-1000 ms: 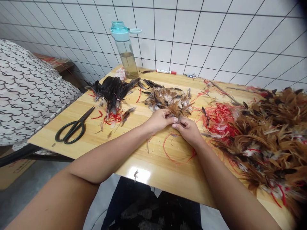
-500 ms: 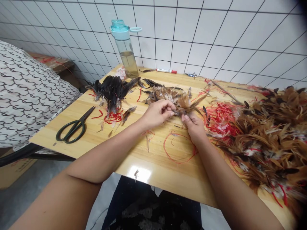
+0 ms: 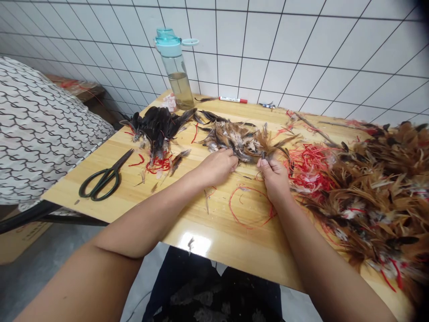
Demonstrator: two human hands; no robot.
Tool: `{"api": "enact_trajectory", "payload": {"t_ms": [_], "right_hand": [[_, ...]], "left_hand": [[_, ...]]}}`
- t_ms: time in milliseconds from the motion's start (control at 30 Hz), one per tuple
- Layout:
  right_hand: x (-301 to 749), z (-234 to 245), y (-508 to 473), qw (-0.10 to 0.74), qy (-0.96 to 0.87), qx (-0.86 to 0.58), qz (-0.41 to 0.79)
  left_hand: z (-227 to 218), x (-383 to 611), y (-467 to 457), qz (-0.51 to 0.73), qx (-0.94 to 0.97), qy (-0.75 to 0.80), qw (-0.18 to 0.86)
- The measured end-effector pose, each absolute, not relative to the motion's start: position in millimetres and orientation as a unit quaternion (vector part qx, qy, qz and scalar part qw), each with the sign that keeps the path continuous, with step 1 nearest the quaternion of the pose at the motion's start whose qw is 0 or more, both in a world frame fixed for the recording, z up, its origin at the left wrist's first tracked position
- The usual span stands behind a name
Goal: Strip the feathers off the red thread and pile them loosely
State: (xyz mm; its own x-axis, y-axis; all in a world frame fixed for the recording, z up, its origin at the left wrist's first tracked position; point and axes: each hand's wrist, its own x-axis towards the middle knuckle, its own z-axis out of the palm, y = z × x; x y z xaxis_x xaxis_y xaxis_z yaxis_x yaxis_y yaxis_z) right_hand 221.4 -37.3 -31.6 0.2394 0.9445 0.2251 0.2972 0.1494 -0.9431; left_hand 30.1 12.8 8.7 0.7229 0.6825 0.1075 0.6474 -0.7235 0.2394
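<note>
Reading the table as a clock, the tiled wall at twelve and the person at six, I see dark scissors lying at nine. At ten sits a pile of black feathers, red strands at its near end; at eleven stands a water bottle with a blue lid. Near the centre, the left hand has its fingers curled in; from here I can't tell whether they hold anything. Just beyond it, toward twelve, lies a pile of brown and white feathers, a red-capped marker farther back. Off centre toward two, the right hand pinches a small brown feather bundle between thumb and fingers. Tangled red string lies before three, against a big heap of brown feathers spreading from two to four.
</note>
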Motion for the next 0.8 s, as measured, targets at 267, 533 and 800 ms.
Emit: {"api": "enact_trajectory", "payload": {"t_ms": [267,533,800], "right_hand": [[218.3,-31.5,-37.9,0.528,-0.528,-0.582,0.322],[215.7,-33.7,-36.9,0.530,-0.544,-0.571,0.311],[215.9,-37.9,-35.2,0.524,-0.568,-0.557,0.303]], "left_hand": [[27.2,34.4,5.9,0.308,0.774,0.365,0.416],[17.1,48.1,-1.7,0.330,0.628,0.369,0.600],[11.7,52.0,-3.4,0.353,0.585,0.367,0.631]]}}
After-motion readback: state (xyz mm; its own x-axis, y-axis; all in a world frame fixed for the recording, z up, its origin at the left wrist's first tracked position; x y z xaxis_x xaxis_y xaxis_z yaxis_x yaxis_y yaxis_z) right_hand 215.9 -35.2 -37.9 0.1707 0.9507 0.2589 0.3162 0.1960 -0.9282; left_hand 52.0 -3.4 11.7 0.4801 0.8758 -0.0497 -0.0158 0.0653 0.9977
